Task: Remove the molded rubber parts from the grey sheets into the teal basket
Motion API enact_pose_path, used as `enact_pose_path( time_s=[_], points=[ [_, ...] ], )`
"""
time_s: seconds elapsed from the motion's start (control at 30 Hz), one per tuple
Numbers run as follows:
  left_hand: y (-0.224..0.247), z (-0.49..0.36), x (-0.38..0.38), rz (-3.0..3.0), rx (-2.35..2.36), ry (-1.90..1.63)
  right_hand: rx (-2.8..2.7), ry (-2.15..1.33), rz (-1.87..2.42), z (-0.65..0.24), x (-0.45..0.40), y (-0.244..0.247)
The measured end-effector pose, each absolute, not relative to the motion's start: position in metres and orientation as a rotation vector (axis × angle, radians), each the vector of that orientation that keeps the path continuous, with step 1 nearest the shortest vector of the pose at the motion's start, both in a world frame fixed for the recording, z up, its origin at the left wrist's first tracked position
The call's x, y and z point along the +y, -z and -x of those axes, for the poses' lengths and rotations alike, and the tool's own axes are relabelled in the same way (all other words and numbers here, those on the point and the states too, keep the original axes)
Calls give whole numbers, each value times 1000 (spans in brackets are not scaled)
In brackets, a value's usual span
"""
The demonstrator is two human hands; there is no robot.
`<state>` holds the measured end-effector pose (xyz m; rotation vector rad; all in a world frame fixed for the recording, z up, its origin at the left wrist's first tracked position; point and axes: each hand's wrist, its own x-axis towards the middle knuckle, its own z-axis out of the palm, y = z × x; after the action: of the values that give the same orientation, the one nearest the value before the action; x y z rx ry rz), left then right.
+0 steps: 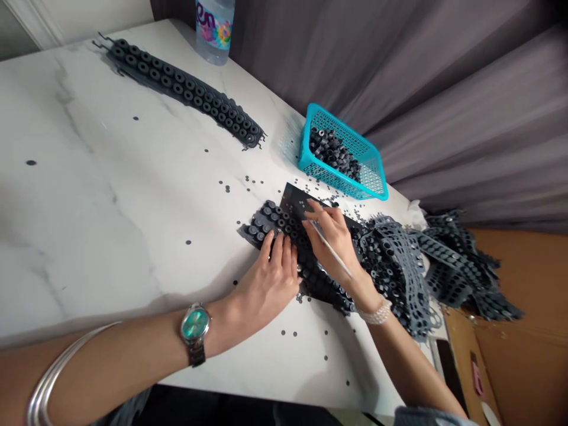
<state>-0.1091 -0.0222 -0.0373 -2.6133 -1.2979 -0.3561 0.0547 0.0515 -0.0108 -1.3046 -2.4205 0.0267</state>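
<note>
My left hand (275, 269) rests palm down on a dark grey moulded rubber strip (261, 225) with rows of round, ring-like studs, its fingers stretched over the studs. Pinched in my right hand (332, 236) is a thin white stick (332, 251), slanting back across the hand toward the wrist. That hand is just above the strip and a flat black sheet (290, 195) lying partly under it. The stick's tip is hard to make out behind the fingers. Small dark discs (305, 204) lie on the sheet and around it.
Behind the strip stands a turquoise basket (377, 183) of small dark rubber parts. To the right are a heap of perforated rubber sheets (399, 260) and a cardboard box (523, 272). Another studded strip (186, 89) and a water bottle (215, 35) are at the back left.
</note>
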Motion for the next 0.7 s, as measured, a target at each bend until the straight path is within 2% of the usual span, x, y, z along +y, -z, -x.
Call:
enact_pose_path(
  time_s=[0.23,0.53,0.7],
  points=[
    [33,113,-23,2658,-1193,331,-2675,-140,982,-35,42,5],
    [30,114,-22,2655,-1195,313,-2761,-129,934,-36,46,5],
    [27,116,-23,2664,-1168,311,-2891,-11,908,-33,47,3]
  ],
)
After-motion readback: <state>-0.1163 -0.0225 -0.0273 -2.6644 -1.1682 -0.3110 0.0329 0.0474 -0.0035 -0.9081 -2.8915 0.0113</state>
